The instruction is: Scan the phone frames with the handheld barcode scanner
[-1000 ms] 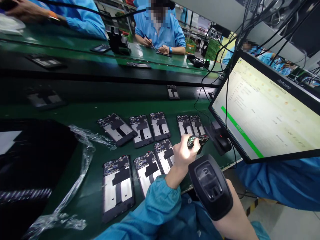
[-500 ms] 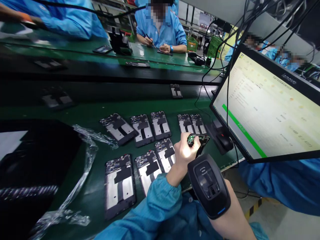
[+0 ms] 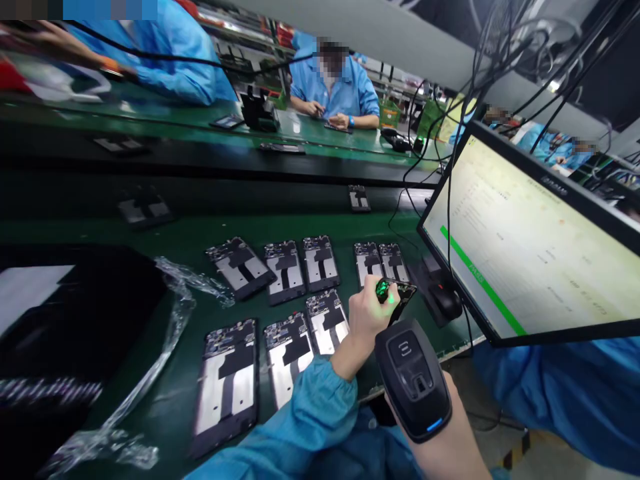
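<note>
In the head view my left hand (image 3: 367,308) is closed around the edge of an opened phone (image 3: 403,293) with a bare circuit board. The phone stands tilted, and green light falls on its board and my fingertips. My right hand (image 3: 451,399) grips a black barcode scanner (image 3: 413,381), whose head points at that phone; the scanner's body hides most of the fingers. A blue strip glows on its back. Beside my left wrist lies another opened phone (image 3: 327,323), with a second opened phone (image 3: 289,353) to its left.
Several more opened phones (image 3: 227,383) lie on the green table (image 3: 173,367). A monitor (image 3: 543,260) showing a green PASS bar stands right, with a mouse (image 3: 443,297) before it. Crumpled clear plastic (image 3: 177,327) lies left. Cables hang overhead; a co-worker (image 3: 333,93) sits opposite.
The bright white spot on my left hand is gone, and green light shows on the fingertips and board. My hands keep their grips; the view has shifted slightly.
</note>
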{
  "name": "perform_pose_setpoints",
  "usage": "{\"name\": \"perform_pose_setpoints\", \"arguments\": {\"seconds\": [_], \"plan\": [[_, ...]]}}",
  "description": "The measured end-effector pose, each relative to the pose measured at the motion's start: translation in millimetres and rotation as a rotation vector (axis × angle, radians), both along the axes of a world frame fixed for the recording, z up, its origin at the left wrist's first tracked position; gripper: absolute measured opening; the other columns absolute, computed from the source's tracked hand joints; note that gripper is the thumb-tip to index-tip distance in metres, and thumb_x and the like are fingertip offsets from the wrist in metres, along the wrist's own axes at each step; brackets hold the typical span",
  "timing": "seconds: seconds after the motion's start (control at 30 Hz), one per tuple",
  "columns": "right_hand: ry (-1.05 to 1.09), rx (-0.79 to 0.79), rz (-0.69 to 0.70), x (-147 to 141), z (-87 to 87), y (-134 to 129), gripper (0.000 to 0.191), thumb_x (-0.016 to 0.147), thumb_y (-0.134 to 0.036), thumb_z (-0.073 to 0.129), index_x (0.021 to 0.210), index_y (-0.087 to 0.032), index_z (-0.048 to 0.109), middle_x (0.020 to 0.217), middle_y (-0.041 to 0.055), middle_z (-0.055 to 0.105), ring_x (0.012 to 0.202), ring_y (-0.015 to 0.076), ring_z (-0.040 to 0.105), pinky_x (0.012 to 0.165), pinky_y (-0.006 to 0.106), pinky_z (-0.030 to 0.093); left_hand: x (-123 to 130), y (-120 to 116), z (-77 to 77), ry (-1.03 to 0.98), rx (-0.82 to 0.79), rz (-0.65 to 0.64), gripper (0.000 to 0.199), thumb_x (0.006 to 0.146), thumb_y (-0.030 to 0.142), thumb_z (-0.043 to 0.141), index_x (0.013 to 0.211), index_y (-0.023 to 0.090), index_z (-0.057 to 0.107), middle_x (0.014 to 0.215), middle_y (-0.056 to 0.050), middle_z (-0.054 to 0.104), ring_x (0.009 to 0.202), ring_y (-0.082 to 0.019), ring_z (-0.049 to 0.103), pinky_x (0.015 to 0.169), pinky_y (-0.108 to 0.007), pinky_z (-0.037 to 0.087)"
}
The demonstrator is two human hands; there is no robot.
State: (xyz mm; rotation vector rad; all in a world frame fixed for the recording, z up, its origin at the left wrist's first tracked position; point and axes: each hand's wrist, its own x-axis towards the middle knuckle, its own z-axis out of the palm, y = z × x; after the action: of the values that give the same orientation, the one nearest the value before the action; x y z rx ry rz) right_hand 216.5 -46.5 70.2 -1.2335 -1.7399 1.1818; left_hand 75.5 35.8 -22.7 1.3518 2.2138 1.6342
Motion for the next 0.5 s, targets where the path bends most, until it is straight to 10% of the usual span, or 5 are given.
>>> {"name": "perform_pose_setpoints", "arguments": {"seconds": [0.3, 0.5], "plan": [[0.003, 0.059, -0.087, 10, -27.6, -3, 0.025, 0.069, -0.025, 0.074, 0.093, -0.022, 0.068, 0.086, 0.0075, 0.077, 0.077, 0.0267, 0.073, 0.073, 0.039, 0.063, -6, 10, -1.2, -0.005, 0.002, -0.022, 0.022, 0.087, 0.042, 0.054, 0.093, 0.021, 0.056, 0.066, -0.002, 0.066, 0.058, -0.021, 0.066, 0.055, -0.026, 0.045], [0.092, -0.113, -0.209, 18, -67.7, 45, 0.042, 0.069, -0.041, 0.081, 0.100, -0.015, 0.071, 0.101, 0.0124, 0.076, 0.101, 0.0313, 0.070, 0.096, 0.047, 0.053, -19, 14, -13.6, -0.495, -0.094, -0.282, 0.044, 0.087, 0.045, 0.059, 0.119, 0.016, 0.048, 0.101, -0.011, 0.071, 0.091, -0.023, 0.071, 0.082, -0.036, 0.055]]}}
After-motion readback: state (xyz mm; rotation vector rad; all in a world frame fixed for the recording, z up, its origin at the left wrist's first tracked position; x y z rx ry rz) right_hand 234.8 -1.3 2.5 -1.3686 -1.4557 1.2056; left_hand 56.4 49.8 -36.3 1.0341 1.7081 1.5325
